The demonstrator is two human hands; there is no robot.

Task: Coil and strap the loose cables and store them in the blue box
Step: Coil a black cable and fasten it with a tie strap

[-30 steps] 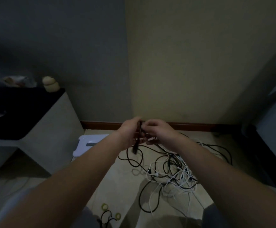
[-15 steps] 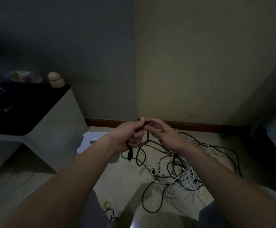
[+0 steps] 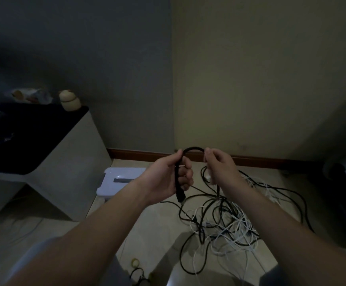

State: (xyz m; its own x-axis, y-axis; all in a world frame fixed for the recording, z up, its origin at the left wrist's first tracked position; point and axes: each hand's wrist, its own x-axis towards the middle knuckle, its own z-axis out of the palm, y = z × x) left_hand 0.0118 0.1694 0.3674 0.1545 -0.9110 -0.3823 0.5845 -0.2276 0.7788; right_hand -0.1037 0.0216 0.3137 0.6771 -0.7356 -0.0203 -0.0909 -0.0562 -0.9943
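The person is sitting on the floor in the corner of a dim room, and the two hands, which a second ago were huddled together over one spot, are now pulling apart with a short arch of black cable (image 3: 193, 149) standing up between them. The left hand (image 3: 169, 178) is clenched around the cable's end, its plug hanging down just below the fist, while the right hand (image 3: 219, 168) is pinching the same cable between thumb and fingertips and letting the rest trail down into the tangle of cables (image 3: 225, 221). That tangle, black and white strands all crossed over one another, is lying on the tiles just in front of the hands and a little to the right, so nearly everything is still loose. To my eye the spreading of the hands means the end has been found and a first loop is being measured out (the coiling proper is only starting, I would say). The box (image 3: 120, 180), pale bluish in this light with its lid on, is sitting to the left of the tangle, tucked against the side of a low dark-topped cabinet (image 3: 50, 162). Nearer the person than the tangle, small things are lying on the floor, possibly straps, though it is too dark for me to tell. Nothing is strapped or stored yet.
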